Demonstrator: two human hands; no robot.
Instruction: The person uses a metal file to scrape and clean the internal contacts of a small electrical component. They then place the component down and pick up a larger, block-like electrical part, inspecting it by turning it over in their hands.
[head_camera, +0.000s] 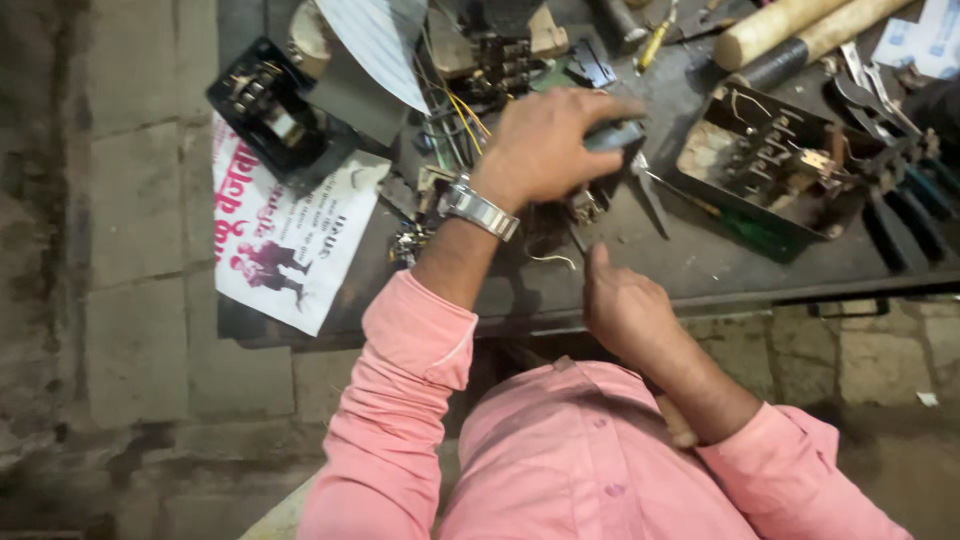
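Low in the middle of the frame, the right hand (625, 305) is loosely clenched at the workbench (700, 262) edge, holding nothing visible. Above it, the left hand (545, 148), wearing a metal wristwatch (480, 208), grasps a small grey part (614, 134). Farther off at upper right lie an open electrical unit (765, 160) and wooden handles (800, 28).

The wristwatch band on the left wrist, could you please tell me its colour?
Silver metal, on the wristwatch band; the head view shows it.

Pink sleeves (400, 400), silver wristwatch (480, 208)
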